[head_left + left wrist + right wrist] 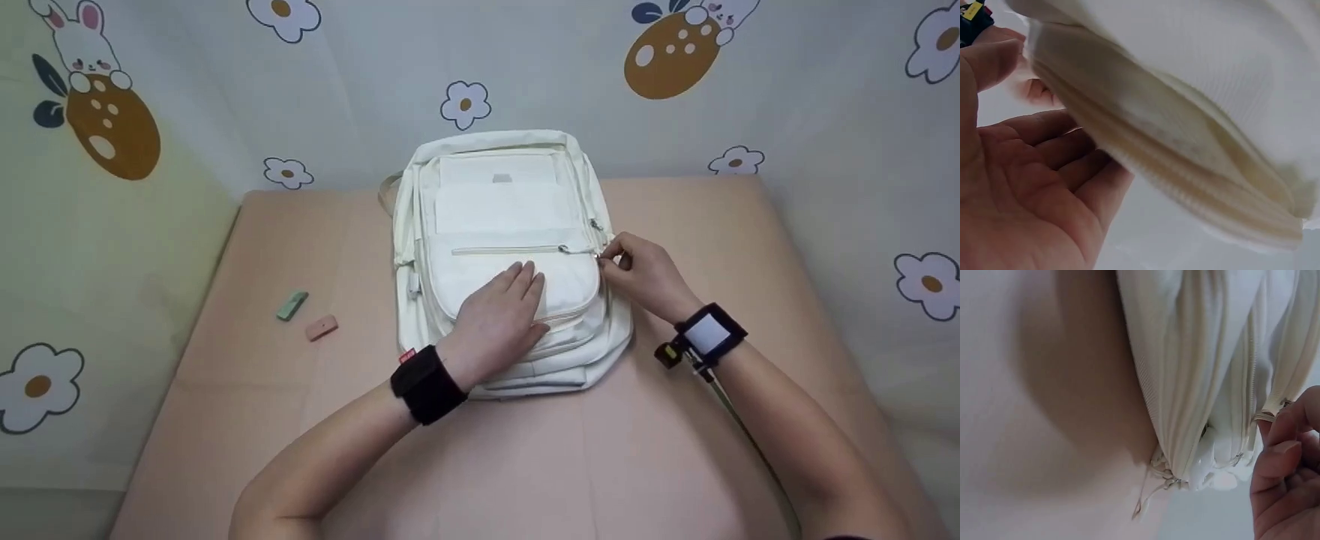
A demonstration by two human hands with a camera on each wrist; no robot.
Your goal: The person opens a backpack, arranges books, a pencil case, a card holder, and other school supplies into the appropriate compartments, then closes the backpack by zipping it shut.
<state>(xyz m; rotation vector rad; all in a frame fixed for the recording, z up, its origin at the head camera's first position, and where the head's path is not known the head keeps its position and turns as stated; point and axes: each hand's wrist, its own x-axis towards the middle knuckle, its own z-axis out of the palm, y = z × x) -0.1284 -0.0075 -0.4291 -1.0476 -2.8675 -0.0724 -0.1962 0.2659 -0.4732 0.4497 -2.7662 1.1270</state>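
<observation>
A cream-white backpack lies front side up, a short horizontal zipper across its front. My left hand rests on the lower front pocket with its fingers extended. In the left wrist view that hand's fingers touch the edge of a gaping pocket opening lined with zipper tape. At the backpack's right side, my right hand pinches a zipper pull between thumb and fingertips. Seen from the right wrist, the pull's cord loop shows at the fingertips, beside several zipper tracks.
On the pinkish table cover, left of the backpack, lie a small green block and a small pink block. A patterned cloth backdrop encloses the back and sides. A cable runs along the right forearm.
</observation>
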